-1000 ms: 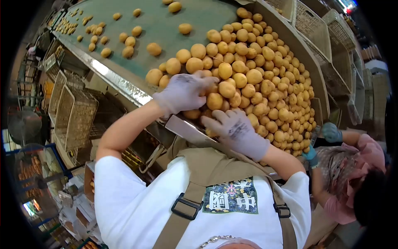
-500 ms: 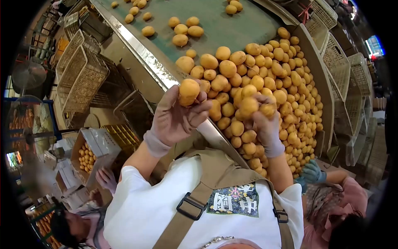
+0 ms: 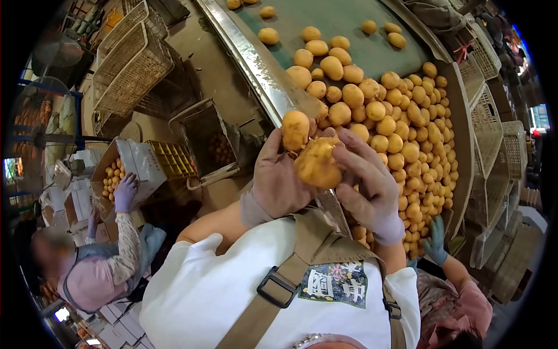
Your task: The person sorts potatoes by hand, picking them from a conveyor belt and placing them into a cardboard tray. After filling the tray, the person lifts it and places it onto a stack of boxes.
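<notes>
My left hand (image 3: 278, 180), in a pale glove, is closed around a yellow potato (image 3: 295, 130) that sticks up beside the thumb. My right hand (image 3: 372, 195), gloved too, grips a larger, rough, brownish potato (image 3: 317, 163) from the right. The two potatoes are side by side in front of my chest, and the larger one partly covers my left fingers. Just beyond my hands, a heap of potatoes (image 3: 410, 152) fills the lower end of a green conveyor belt (image 3: 372, 55).
A metal rail (image 3: 247, 61) edges the belt on the left, and a board (image 3: 462, 145) bounds the heap on the right. Plastic crates (image 3: 136, 64) stand at the left. One co-worker's gloved hand (image 3: 125, 192) is at a cardboard box (image 3: 145, 163); another's teal glove (image 3: 436, 241) touches the heap.
My right hand has moved left and brought its potato beside the one in my left hand. Another potato seen at my right hand earlier is no longer there. More potatoes have come down the belt.
</notes>
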Demonstrator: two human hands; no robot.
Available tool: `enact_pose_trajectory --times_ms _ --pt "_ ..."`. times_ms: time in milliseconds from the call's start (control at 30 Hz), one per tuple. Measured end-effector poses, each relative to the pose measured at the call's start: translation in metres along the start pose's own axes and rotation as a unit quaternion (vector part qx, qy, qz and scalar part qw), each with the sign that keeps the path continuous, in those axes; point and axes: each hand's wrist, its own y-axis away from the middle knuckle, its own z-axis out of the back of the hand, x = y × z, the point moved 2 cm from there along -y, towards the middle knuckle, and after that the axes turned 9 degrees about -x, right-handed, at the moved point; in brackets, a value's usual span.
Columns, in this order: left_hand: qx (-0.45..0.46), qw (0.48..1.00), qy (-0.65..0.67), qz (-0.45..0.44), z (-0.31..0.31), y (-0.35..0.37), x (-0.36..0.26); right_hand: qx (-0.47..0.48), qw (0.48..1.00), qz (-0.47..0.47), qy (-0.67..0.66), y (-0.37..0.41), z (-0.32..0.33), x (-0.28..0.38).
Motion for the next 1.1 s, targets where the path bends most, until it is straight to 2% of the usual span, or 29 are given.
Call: enact_pose_trajectory --times_ms 33,133,200,233,267,333,367,400,433,467,533,600,633,667,700,733,767,800,833,867,933,1000,1067,1100 --pt "-0.078 0.996 -0.034 -0.039 0.000 0.003 -0.003 -0.001 1.000 0.024 -0.010 0.000 -0.004 0.003" --pt "-0.085 0.995 0.041 0.015 -0.014 0.023 -0.014 -0.043 0.998 0.052 0.011 0.000 -0.007 0.001" --pt "-0.119 0.988 0.094 0.013 0.001 0.043 -0.032 -0.093 0.995 0.008 0.019 0.004 0.004 -0.003" --pt "-0.154 0.982 0.108 -0.020 0.003 0.055 -0.041 -0.119 0.992 0.002 0.028 0.008 0.011 -0.007" --pt "-0.109 0.990 0.069 -0.060 0.020 0.062 -0.064 -0.150 0.988 -0.006 0.040 0.014 0.020 -0.012" --pt "-0.094 0.981 -0.037 -0.167 0.074 0.088 -0.133 -0.218 0.973 -0.044 0.056 0.033 0.040 -0.022" --pt "-0.136 0.957 -0.115 -0.230 0.099 0.101 -0.171 -0.256 0.962 -0.069 0.068 0.044 0.050 -0.027" --pt "-0.172 0.940 -0.184 -0.231 0.151 0.125 -0.230 -0.286 0.951 -0.085 0.083 0.056 0.059 -0.031" --pt "-0.329 0.857 -0.232 -0.322 0.167 0.128 -0.252 -0.315 0.938 -0.102 0.105 0.069 0.067 -0.036" --pt "-0.420 0.791 -0.288 -0.339 0.204 0.135 -0.285 -0.342 0.924 -0.117 0.124 0.083 0.074 -0.038" --pt "-0.458 0.788 -0.387 -0.142 0.223 0.153 -0.321 -0.400 0.892 -0.156 0.142 0.113 0.085 -0.041" --pt "-0.389 0.767 -0.398 -0.319 0.235 0.126 -0.373 -0.466 0.854 -0.153 0.175 0.151 0.101 -0.041" --pt "-0.402 0.533 -0.640 -0.380 0.220 0.117 -0.403 -0.509 0.828 -0.182 0.151 0.170 0.106 -0.041" --pt "-0.434 0.517 -0.604 -0.424 0.157 0.081 -0.348 -0.547 0.801 -0.209 0.127 0.185 0.110 -0.043" --pt "-0.463 0.498 -0.566 -0.467 0.078 0.037 -0.274 -0.562 0.790 -0.193 0.150 0.198 0.110 -0.056" --pt "-0.375 0.518 -0.577 -0.508 0.041 0.009 -0.234 -0.537 0.781 -0.214 0.236 0.211 0.108 -0.080" --pt "-0.263 0.473 -0.649 -0.535 0.027 -0.012 -0.238 -0.436 0.819 -0.225 0.297 0.215 0.100 -0.091" --pt "-0.174 0.378 -0.739 -0.530 -0.010 -0.037 -0.198 -0.328 0.845 -0.233 0.353 0.215 0.092 -0.097" --pt "-0.106 0.422 -0.734 -0.522 -0.029 -0.058 -0.174 -0.273 0.857 -0.292 0.324 0.212 0.094 -0.101" --pt "-0.050 0.484 -0.717 -0.499 -0.045 -0.078 -0.139 -0.324 0.863 -0.256 0.292 0.230 0.109 -0.140" --pt "0.059 0.547 -0.726 -0.413 -0.068 -0.105 -0.073 -0.381 0.756 -0.403 0.348 0.197 0.152 -0.117" --pt "0.146 0.563 -0.750 -0.316 -0.068 -0.120 -0.015 -0.490 0.745 -0.294 0.344 0.170 0.185 -0.124" --pt "0.159 0.604 -0.761 -0.177 -0.062 -0.119 0.039 -0.411 0.705 -0.347 0.463 0.150 0.197 -0.160" --pt "0.194 0.622 -0.751 -0.106 -0.049 -0.122 0.051 -0.359 0.679 -0.430 0.474 0.138 0.199 -0.161"
